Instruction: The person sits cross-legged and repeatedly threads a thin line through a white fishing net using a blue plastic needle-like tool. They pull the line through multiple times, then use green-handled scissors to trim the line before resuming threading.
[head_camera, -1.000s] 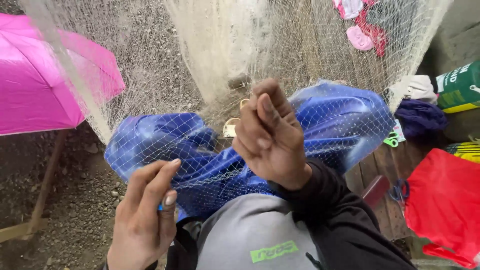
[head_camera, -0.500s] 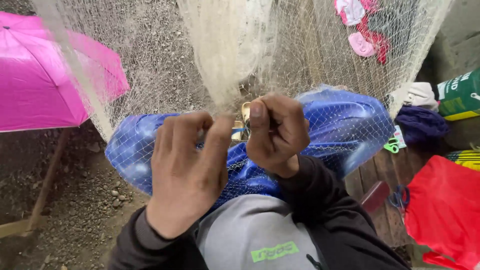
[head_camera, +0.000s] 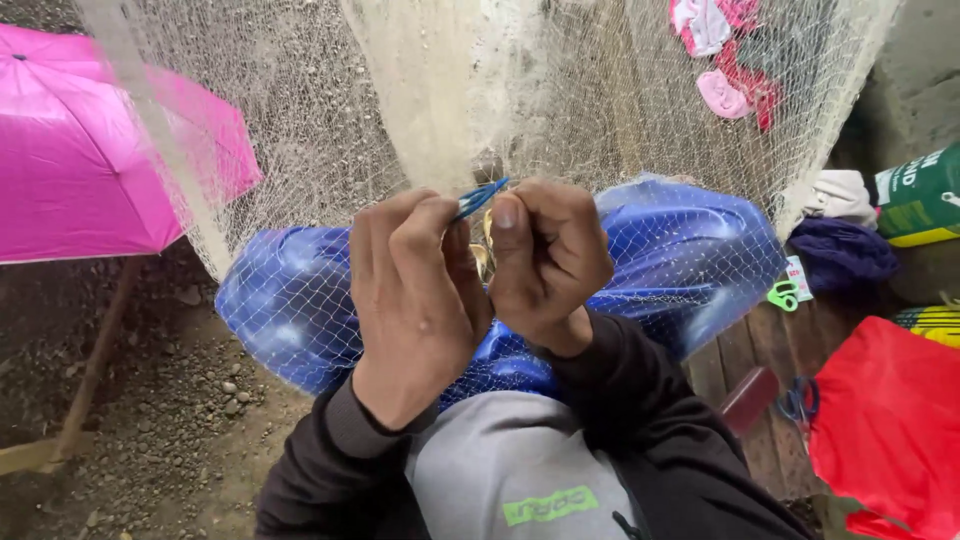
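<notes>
Clearly both hands meet close together at the fishing net (head_camera: 300, 130), which hangs in front of the person and drapes over a blue sheet (head_camera: 690, 250) on the lap. The left hand (head_camera: 415, 300) pinches a thin blue netting needle (head_camera: 480, 197) between thumb and fingers; the right hand (head_camera: 545, 260) is curled tight, gripping a bunch of mesh. Good work here likely means keeping the mesh taut in the right hand while the needle passes cleanly through one loop, without snagging neighbouring strands.
</notes>
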